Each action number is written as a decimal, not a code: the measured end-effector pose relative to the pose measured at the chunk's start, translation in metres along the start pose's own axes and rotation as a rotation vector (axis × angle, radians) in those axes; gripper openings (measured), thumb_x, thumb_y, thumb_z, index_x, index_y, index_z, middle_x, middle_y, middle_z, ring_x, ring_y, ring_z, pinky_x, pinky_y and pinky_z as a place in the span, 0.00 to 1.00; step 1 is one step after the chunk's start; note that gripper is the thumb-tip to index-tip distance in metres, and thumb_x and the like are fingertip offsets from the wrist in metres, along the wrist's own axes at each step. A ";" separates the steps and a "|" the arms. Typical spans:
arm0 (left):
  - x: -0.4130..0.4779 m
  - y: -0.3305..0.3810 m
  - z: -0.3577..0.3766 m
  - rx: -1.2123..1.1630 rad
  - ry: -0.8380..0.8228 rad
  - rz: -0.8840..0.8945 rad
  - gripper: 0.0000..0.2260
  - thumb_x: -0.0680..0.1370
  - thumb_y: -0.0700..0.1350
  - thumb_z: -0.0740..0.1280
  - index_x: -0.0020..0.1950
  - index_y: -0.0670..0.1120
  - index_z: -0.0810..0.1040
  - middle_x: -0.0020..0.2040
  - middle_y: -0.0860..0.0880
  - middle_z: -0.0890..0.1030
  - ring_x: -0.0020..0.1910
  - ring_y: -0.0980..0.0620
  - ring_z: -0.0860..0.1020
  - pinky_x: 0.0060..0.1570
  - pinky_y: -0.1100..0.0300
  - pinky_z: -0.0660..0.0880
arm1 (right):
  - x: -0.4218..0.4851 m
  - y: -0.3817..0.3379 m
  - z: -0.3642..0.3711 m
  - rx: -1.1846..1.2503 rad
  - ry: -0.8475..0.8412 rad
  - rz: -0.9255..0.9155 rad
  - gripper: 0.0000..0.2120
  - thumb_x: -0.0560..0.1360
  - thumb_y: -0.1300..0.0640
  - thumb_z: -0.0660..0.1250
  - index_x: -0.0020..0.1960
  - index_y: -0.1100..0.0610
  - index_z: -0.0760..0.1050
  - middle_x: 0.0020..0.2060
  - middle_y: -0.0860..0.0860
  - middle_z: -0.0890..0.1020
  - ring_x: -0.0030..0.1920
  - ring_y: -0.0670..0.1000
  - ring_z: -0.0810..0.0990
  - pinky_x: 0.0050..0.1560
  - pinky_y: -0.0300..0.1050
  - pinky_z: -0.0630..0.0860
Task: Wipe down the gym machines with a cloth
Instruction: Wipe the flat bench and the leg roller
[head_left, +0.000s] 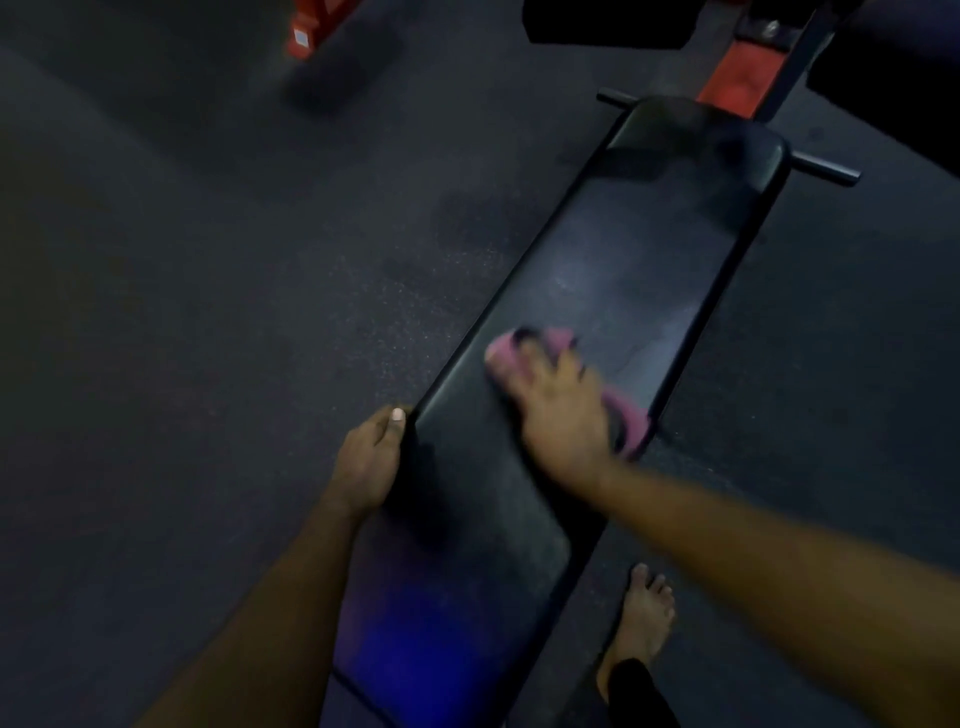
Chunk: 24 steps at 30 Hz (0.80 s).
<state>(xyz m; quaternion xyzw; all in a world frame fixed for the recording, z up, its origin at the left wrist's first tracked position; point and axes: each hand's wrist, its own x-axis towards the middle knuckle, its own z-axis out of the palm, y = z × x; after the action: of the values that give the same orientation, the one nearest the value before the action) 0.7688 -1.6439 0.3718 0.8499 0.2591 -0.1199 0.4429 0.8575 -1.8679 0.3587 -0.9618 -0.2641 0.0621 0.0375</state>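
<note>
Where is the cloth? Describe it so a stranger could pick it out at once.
A long black padded bench runs diagonally across the dark floor. Midway along its top, the right hand presses on the cloth, while the left hand grips the bench's left edge. The cloth is the only pink thing in view, bunched and soft, unlike the rigid red frame beyond.

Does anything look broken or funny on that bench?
Nothing looks broken. The bench pad shows pale smeary patches ahead of the pink cloth under the right hand, perhaps damp streaks. A bare foot stands beside it.
</note>
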 end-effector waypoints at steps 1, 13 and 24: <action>-0.003 -0.003 -0.001 -0.014 -0.008 0.000 0.16 0.87 0.48 0.54 0.65 0.46 0.79 0.58 0.49 0.81 0.58 0.51 0.77 0.56 0.60 0.72 | 0.031 0.025 -0.007 -0.023 -0.021 0.096 0.38 0.75 0.66 0.58 0.82 0.44 0.56 0.81 0.57 0.59 0.72 0.70 0.64 0.65 0.63 0.71; -0.032 -0.057 -0.038 -0.169 -0.051 -0.078 0.11 0.86 0.53 0.54 0.57 0.56 0.76 0.56 0.50 0.82 0.59 0.47 0.80 0.66 0.42 0.74 | -0.042 -0.132 0.016 0.118 0.119 0.083 0.36 0.75 0.65 0.62 0.81 0.49 0.61 0.77 0.59 0.65 0.66 0.66 0.69 0.63 0.61 0.74; -0.129 0.042 -0.127 -0.150 -0.026 0.093 0.17 0.87 0.51 0.54 0.70 0.47 0.75 0.60 0.44 0.81 0.60 0.47 0.79 0.68 0.47 0.72 | -0.105 -0.137 -0.113 0.707 0.147 0.262 0.27 0.83 0.58 0.63 0.78 0.40 0.65 0.76 0.51 0.68 0.67 0.59 0.71 0.62 0.44 0.67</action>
<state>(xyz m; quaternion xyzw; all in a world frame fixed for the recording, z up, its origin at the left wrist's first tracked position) 0.6805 -1.6037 0.5300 0.8239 0.2218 -0.0902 0.5137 0.7145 -1.8088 0.4954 -0.9171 -0.0977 0.0843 0.3773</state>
